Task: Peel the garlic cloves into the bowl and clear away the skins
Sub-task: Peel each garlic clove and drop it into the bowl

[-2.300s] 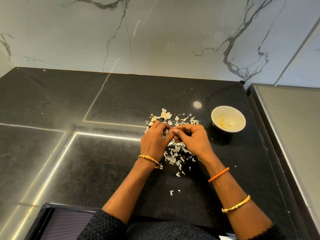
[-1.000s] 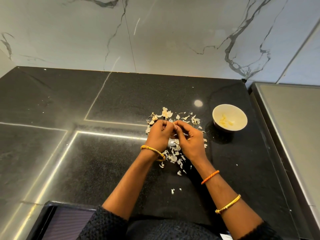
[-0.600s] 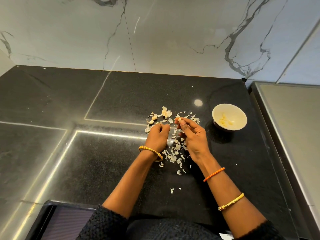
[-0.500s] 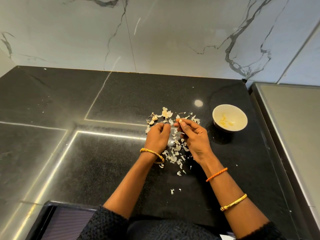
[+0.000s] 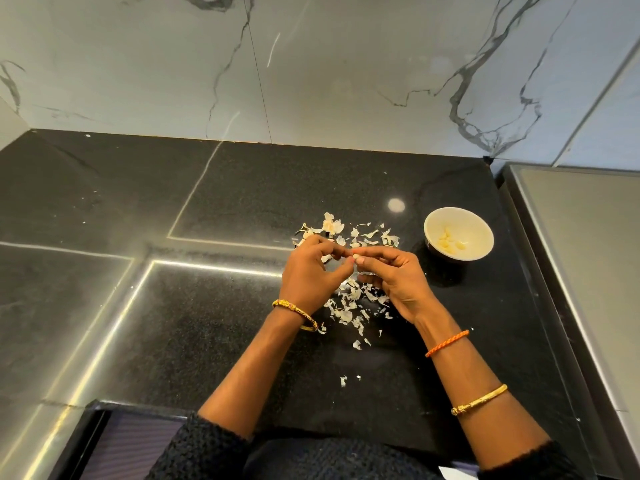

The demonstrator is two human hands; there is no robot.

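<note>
My left hand (image 5: 310, 271) and my right hand (image 5: 394, 277) meet fingertip to fingertip above a scatter of papery garlic skins (image 5: 351, 301) on the black counter. Between the fingertips sits a small pale garlic clove (image 5: 355, 256), pinched by my right thumb and fingers, with the curled left fingers touching it. More skins and a few unpeeled pieces (image 5: 330, 226) lie just beyond the hands. To the right stands a white bowl (image 5: 479, 237) with several peeled cloves (image 5: 448, 240) inside.
The black stone counter (image 5: 242, 202) runs back to a marble wall. A grey steel surface (image 5: 581, 254) borders the counter on the right. A few stray skin flakes (image 5: 343, 381) lie near the counter's front edge.
My hands drew apart for a moment, the right one lifting the clove toward the bowl side, and have come back together over the skins.
</note>
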